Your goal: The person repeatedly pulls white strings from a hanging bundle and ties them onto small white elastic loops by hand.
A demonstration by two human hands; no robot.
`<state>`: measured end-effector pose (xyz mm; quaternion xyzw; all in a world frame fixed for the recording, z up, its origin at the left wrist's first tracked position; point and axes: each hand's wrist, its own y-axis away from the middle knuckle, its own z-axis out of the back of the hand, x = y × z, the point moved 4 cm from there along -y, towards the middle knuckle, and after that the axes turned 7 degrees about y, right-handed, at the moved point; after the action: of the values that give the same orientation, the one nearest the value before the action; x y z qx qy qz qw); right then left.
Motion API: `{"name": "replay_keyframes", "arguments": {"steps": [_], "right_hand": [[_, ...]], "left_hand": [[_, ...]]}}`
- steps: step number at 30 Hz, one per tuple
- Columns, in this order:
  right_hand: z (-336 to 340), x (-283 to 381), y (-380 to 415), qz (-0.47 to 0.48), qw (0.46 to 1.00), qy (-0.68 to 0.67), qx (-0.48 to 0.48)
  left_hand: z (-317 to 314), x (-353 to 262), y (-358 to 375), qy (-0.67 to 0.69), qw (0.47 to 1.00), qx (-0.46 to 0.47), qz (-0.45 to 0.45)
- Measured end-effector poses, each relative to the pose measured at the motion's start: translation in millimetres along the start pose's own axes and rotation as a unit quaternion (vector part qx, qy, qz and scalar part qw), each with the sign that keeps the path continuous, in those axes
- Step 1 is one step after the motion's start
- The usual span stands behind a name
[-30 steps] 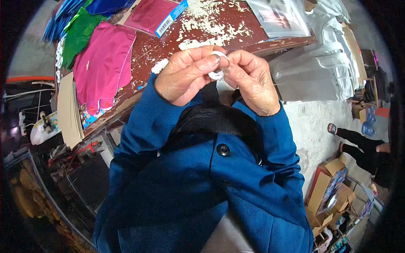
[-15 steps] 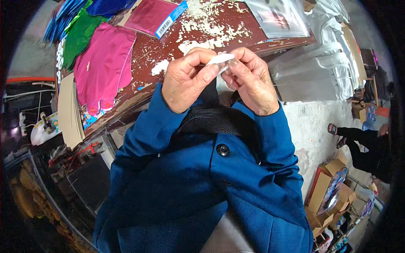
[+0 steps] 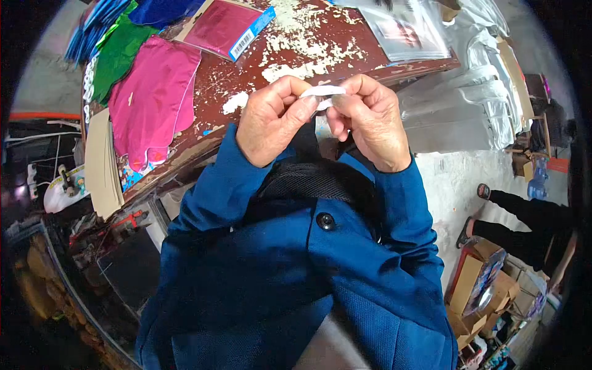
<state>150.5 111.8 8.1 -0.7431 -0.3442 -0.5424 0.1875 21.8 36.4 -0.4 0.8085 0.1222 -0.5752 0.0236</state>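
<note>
A small white strip (image 3: 323, 90), folded or looped, spans the space between my hands above the table's front edge. My left hand (image 3: 269, 123) pinches its left end between thumb and fingers. At the other end, the thumb and forefinger of my right hand (image 3: 376, 123) grip it, with the lower fingers curled beneath. What the strip is made of cannot be made out. Flat shiny pink foil pieces (image 3: 154, 98) lie to the left of my left hand. Beyond them is a clear-bagged pink foil pack (image 3: 219, 28) with a blue barcode label.
Peeling paint marks the brown table (image 3: 216, 92). Green foil (image 3: 126, 58) and a brown card stack (image 3: 102, 163) sit left. Clear plastic sleeves (image 3: 407, 31) lie back right, beside hanging grey plastic bags (image 3: 456, 114). A person's dark-trousered legs (image 3: 512, 237) and cardboard boxes (image 3: 468, 283) are at right.
The white strip now looks flatter and straighter between my fingertips. My hands have barely shifted. At right, the other person's legs have moved and stand wider apart.
</note>
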Motion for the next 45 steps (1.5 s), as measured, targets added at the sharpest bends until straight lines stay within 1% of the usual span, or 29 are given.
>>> {"name": "replay_keyframes", "arguments": {"steps": [2,6,11,17,21,27,32,36,37,41,45], "right_hand": [[1,-1,0,-0.002,1.000,0.001,-0.005],[3,-1,0,0.015,1.000,-0.007,-0.023],[4,1,1,0.017,0.999,0.001,-0.045],[6,0,0,0.017,0.999,0.006,-0.033],[9,5,-1,0.040,0.998,0.032,-0.032],[8,6,0,0.064,0.997,0.045,-0.023],[6,4,0,0.056,0.996,0.052,-0.035],[5,7,2,0.070,0.989,0.113,-0.069],[4,7,2,0.070,0.989,0.113,-0.069],[0,11,4,0.097,0.972,0.197,-0.079],[-1,10,6,0.098,0.968,0.218,-0.073]], "left_hand": [[0,0,0,-0.004,1.000,0.010,0.008],[-3,5,1,0.064,0.996,0.017,0.067],[1,11,0,0.120,0.991,0.047,0.039],[4,10,0,0.119,0.991,0.039,0.049],[1,5,0,0.124,0.990,0.035,0.062],[-7,1,1,0.120,0.991,0.050,0.032],[-7,5,0,0.072,0.997,0.011,0.030],[-1,10,-4,0.144,0.986,0.002,0.082],[-1,9,-6,0.144,0.986,0.002,0.082],[-2,8,-8,0.149,0.982,-0.004,0.119],[-1,9,-9,0.120,0.988,-0.002,0.097]]}}
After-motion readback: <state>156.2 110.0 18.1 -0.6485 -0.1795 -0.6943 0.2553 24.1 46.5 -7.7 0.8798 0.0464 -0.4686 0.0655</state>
